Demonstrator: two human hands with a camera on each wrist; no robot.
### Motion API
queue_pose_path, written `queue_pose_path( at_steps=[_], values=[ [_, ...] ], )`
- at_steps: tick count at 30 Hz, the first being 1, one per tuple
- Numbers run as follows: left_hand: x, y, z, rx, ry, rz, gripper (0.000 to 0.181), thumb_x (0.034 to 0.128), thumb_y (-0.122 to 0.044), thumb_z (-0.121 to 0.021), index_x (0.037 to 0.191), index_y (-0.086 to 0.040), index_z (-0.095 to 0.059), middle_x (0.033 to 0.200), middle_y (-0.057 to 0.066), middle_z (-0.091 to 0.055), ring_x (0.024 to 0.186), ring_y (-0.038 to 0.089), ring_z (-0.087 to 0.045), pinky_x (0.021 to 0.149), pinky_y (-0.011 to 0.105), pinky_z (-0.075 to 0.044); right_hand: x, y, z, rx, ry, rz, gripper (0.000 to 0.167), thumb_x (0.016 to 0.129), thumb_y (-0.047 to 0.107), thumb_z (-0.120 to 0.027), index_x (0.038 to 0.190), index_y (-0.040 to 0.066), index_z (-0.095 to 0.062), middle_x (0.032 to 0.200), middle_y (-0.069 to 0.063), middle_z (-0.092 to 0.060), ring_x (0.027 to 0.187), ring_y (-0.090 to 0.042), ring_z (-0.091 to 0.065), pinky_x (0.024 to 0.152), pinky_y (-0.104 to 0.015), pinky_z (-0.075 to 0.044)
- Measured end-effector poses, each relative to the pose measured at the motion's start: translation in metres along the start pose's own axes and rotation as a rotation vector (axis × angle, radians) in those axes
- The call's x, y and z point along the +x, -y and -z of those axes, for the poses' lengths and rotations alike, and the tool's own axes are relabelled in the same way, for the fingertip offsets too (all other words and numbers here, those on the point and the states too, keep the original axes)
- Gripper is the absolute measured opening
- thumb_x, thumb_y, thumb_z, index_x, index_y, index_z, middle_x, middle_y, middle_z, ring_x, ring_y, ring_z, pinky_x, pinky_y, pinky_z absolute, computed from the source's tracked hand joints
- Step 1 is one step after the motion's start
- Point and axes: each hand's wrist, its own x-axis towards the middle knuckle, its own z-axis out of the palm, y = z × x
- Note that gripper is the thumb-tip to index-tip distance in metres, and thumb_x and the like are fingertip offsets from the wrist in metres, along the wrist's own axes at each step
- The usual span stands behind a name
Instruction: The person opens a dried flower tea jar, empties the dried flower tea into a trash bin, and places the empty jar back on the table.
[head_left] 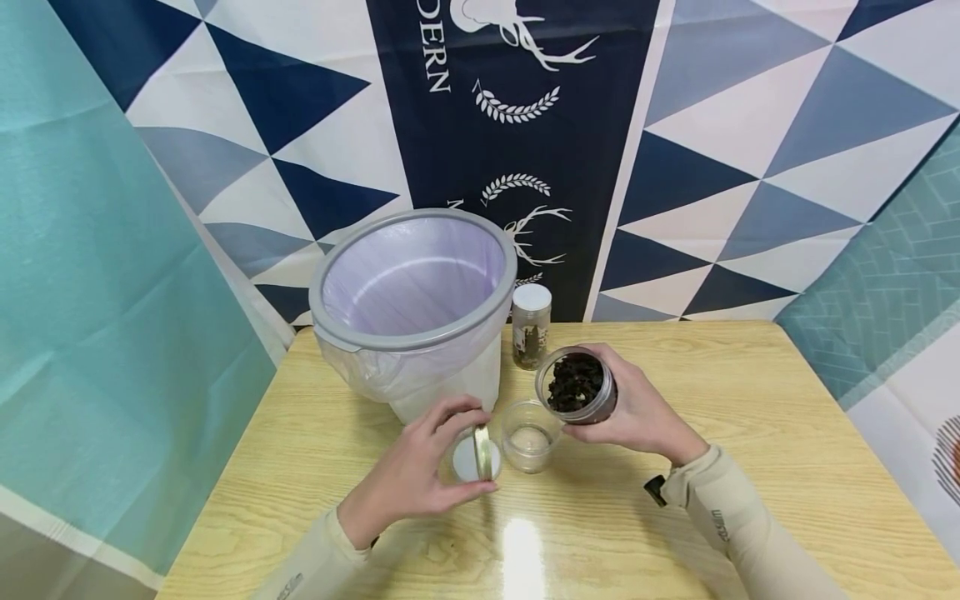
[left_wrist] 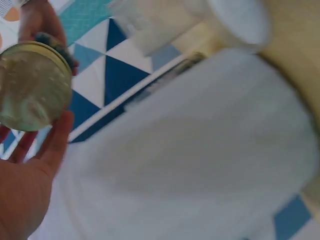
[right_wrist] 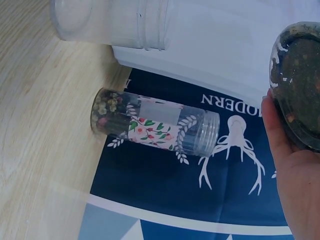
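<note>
My left hand (head_left: 416, 471) pinches a gold-rimmed round lid (head_left: 483, 452) on edge between thumb and fingers; the lid's flat face (left_wrist: 32, 87) shows in the left wrist view. In my right hand (head_left: 641, 408) is a clear jar (head_left: 603, 406), its mouth tilted toward me. Dark, crumbly dried pieces (head_left: 576, 382) lie inside it. An open clear jar (head_left: 528, 457) stands on the table between the hands, below and left of the held jar. Partly behind the gold lid is a white round top (head_left: 464, 458); whether it sits on a container, I cannot tell.
A bin (head_left: 480, 379) with a grey rim and translucent liner stands at the table's back left. Beside it is a capped clear jar (head_left: 532, 329), whose floral label (right_wrist: 152, 134) and dried contents show in the right wrist view. Patterned cloth (head_left: 705, 150) hangs behind the wooden table (head_left: 720, 367).
</note>
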Motion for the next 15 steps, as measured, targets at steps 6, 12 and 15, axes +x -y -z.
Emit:
queue_pose_path(
  at_steps=[6,12,15],
  values=[
    [-0.031,0.009,-0.002,-0.032,0.025,0.062,0.076,0.0757,-0.045,-0.090,0.132,-0.008,-0.054,0.137,0.007,-0.057,0.116,0.022,-0.065,0.098,0.039,-0.058,-0.003,-0.001,0.005,-0.020,-0.024,0.009,0.092,0.059,0.012,-0.099,0.139,0.011,-0.054,0.130,-0.005,-0.068,0.114,-0.007,-0.063,0.099,-0.016,-0.047],
    [-0.061,0.022,0.007,-0.083,0.107,0.209,0.079,0.0786,-0.048,-0.089,0.135,-0.008,-0.050,0.130,0.006,-0.061,0.116,0.019,-0.064,0.100,0.039,-0.056,-0.003,0.000,0.006,-0.011,-0.042,0.006,0.093,0.059,0.010,-0.099,0.140,0.011,-0.054,0.130,-0.004,-0.068,0.115,-0.006,-0.062,0.099,-0.015,-0.047],
    [-0.076,0.030,0.013,-0.056,0.141,0.282,0.082,0.0774,-0.051,-0.089,0.137,-0.010,-0.050,0.130,0.007,-0.061,0.116,0.017,-0.064,0.100,0.039,-0.056,-0.002,0.000,0.006,-0.001,-0.042,-0.003,0.093,0.060,0.010,-0.099,0.141,0.011,-0.053,0.131,-0.004,-0.067,0.116,-0.005,-0.062,0.099,-0.015,-0.047]
  ],
)
